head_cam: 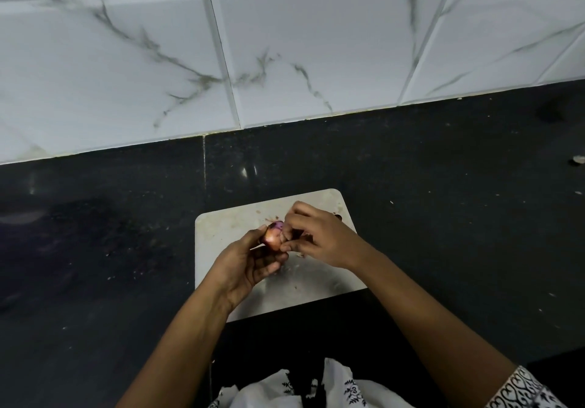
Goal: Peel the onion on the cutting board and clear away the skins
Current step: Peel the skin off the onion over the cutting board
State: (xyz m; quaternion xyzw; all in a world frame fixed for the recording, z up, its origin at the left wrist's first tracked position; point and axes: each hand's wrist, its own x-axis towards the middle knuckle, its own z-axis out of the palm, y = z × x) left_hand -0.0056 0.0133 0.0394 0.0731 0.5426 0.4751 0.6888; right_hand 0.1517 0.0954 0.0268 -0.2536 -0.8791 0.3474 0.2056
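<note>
A small red onion (273,235) is held above the white cutting board (221,233). My left hand (245,263) cups it from below and the left. My right hand (311,236) meets it from the right, fingertips pinched on its papery skin at the onion's side. Purple flesh shows at the onion's top; the rest is still orange-brown. A few small skin flecks (296,287) lie on the board under my hands. A dark scrap (338,217) sits by the board's right edge, partly hidden behind my right hand.
The board lies on a black stone counter (443,217) against a white marble-patterned tiled wall (285,59). Small crumbs dot the counter. A pale scrap (578,159) lies at the far right edge. My white patterned clothing (316,388) shows at the bottom.
</note>
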